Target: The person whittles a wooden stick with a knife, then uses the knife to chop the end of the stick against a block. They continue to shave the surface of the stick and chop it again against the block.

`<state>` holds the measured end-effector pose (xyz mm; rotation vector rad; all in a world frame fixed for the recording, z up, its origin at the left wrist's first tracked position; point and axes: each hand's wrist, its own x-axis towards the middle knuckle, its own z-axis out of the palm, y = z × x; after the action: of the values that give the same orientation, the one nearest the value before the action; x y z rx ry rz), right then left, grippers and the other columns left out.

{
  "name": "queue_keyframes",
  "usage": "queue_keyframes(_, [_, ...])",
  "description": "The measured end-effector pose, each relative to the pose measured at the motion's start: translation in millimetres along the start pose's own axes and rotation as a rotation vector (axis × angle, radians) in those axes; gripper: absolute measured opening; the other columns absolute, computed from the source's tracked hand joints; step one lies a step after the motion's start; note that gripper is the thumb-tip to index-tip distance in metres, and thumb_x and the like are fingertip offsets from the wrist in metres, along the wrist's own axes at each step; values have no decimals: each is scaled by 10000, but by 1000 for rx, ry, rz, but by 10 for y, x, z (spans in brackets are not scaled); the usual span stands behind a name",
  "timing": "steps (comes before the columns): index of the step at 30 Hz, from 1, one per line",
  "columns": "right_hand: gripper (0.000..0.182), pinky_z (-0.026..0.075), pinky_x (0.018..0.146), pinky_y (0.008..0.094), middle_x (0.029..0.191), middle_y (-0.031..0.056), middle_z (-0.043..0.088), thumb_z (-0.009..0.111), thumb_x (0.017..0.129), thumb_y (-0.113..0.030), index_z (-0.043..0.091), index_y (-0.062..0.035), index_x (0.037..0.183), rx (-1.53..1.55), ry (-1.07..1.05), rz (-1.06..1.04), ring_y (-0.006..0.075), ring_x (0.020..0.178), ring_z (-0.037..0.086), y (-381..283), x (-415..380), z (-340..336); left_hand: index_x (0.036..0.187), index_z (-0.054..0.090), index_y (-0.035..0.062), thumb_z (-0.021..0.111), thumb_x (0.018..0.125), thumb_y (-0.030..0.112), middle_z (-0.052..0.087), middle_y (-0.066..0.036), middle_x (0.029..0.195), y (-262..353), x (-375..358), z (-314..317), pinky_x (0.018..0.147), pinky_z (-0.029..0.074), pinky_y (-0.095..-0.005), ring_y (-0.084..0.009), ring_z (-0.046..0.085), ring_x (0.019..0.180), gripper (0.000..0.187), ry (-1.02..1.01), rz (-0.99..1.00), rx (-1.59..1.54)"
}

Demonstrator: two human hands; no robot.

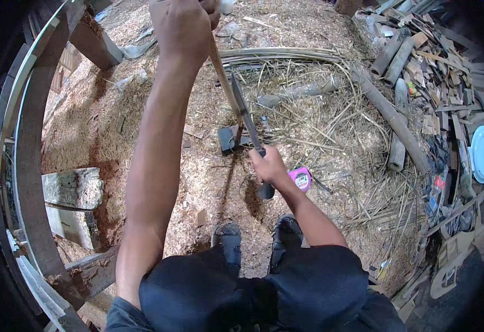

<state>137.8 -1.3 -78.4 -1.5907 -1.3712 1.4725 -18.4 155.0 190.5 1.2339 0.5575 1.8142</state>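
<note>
My left hand [182, 25] is raised at the top of the head view, its fingers closed around the upper part of a thin wooden stick [222, 74]. The stick slants down to a dark block [229, 139] on the ground. Lower down, my right hand [269, 167] grips the black handle of a long knife [243, 108]. Its blade points up and away, close along the right side of the stick. The butt of the handle shows below my fist. Just right of that hand lies a pink tape measure [300, 179] on the shavings.
Wood shavings cover the ground. Long thin strips [286, 53] lie across the back, and a long pole [391, 113] rests at the right beside a heap of wood offcuts [430, 77]. Timber beams [34, 138] stand at the left, near a rough block [73, 188]. A blue basin [480, 154] sits far right.
</note>
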Motion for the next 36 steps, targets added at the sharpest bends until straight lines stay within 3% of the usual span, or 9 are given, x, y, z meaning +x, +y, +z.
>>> queue_keyframes(6, [226, 364, 443, 274, 580, -22, 521, 570, 938, -192, 544, -45, 768, 198, 143, -152, 74, 486, 489, -458, -138, -62, 672, 312, 204, 443, 1020, 583, 186, 92, 566, 52, -40, 43, 363, 140, -236, -46, 151, 411, 531, -33, -96, -42])
queue_keyframes(9, [266, 394, 475, 310, 602, -2, 556, 600, 909, -234, 565, -34, 737, 116, -39, 119, 97, 507, 507, 42, -30, 38, 669, 313, 202, 447, 1017, 586, 186, 91, 569, 74, -37, 29, 361, 137, -235, -48, 151, 410, 536, -53, -124, -94])
queue_keyframes(15, [265, 410, 467, 315, 588, 2, 560, 593, 910, -232, 577, -36, 731, 149, 102, -153, 107, 493, 512, -204, -114, 14, 682, 322, 208, 436, 1030, 562, 198, 89, 572, 124, -93, 59, 348, 152, -232, -41, 155, 408, 509, -76, -83, -62])
queue_keyframes(17, [271, 411, 447, 341, 564, 15, 560, 590, 922, -248, 593, -26, 768, 126, 181, -75, 131, 461, 516, -155, -155, 102, 686, 322, 204, 433, 1032, 558, 199, 89, 568, 162, -77, 112, 346, 153, -228, -42, 159, 404, 507, -45, -101, -66])
queue_keyframes(18, [348, 506, 644, 431, 669, 160, 645, 624, 866, -334, 664, 12, 887, -71, 12, 127, 280, 634, 649, 142, -61, 112, 686, 322, 204, 433, 1032, 558, 199, 89, 568, 150, -67, 73, 346, 153, -228, -42, 159, 404, 507, -48, -96, -71])
queue_keyframes(27, [274, 420, 476, 335, 569, 40, 563, 612, 918, -265, 583, -6, 833, 142, 170, -262, 143, 512, 548, -26, -149, 146, 720, 347, 199, 463, 1031, 532, 219, 82, 592, 82, -43, 1, 351, 152, -226, -44, 163, 414, 470, -64, -65, -147])
queue_keyframes(29, [297, 438, 486, 344, 575, 55, 578, 626, 907, -282, 589, -9, 797, -144, 66, 118, 159, 521, 575, 314, -129, 212, 724, 349, 199, 464, 1032, 527, 218, 81, 595, 111, -31, -5, 352, 155, -227, -44, 165, 417, 465, -61, -63, -150])
queue_keyframes(34, [403, 515, 662, 493, 683, 237, 650, 625, 847, -357, 629, 34, 751, -235, 123, 61, 423, 690, 665, 373, -70, 119, 733, 350, 199, 466, 1033, 525, 214, 81, 600, -232, 166, -333, 359, 155, -229, -50, 169, 424, 458, -184, -132, -409])
queue_keyframes(36, [393, 499, 619, 458, 641, 204, 629, 629, 851, -352, 630, 27, 745, -206, 165, -12, 360, 625, 643, 373, -136, 197, 729, 345, 197, 460, 1032, 533, 211, 75, 599, 47, 6, -108, 365, 168, -231, -55, 177, 428, 467, -104, -87, -165])
